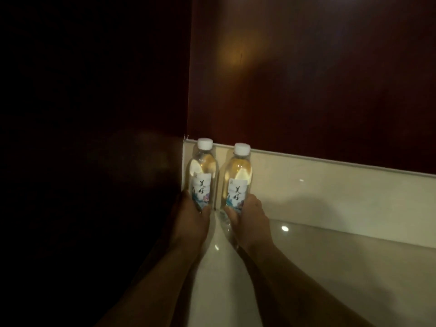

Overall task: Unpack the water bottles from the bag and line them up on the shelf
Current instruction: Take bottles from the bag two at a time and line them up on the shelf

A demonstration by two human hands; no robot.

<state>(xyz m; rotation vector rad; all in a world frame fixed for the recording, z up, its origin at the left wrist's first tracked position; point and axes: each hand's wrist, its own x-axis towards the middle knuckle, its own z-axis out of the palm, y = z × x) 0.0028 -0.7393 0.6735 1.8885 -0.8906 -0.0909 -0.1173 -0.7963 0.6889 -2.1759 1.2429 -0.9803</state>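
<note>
My left hand (pixel 192 218) is wrapped around the bottom of the left bottle (pixel 202 175), with the thumb across the front of its label. That bottle stands up straight, tucked into the corner, with the dark wall (pixel 94 161) just to the outside of my hand. Its white cap is on.

Just beside it, on the thumb side, stands the right bottle (pixel 238 180). My right hand (pixel 247 220) is holding it low down too — fingers behind, thumb in front. It also stands straight with its cap on. The two bottles are close, with a thin gap between them.

Both seem to sit on the pale shiny shelf (pixel 330 256), at the back, against the little cream ledge (pixel 318 185) under the brown wall (pixel 306 79). I cannot quite see if their bottoms touch down yet, because my hands hide them.

So I think two bottles are lined up, or almost. I still need to let go. I cannot see the bag from here — so I do not know how many bottles are left.
</note>
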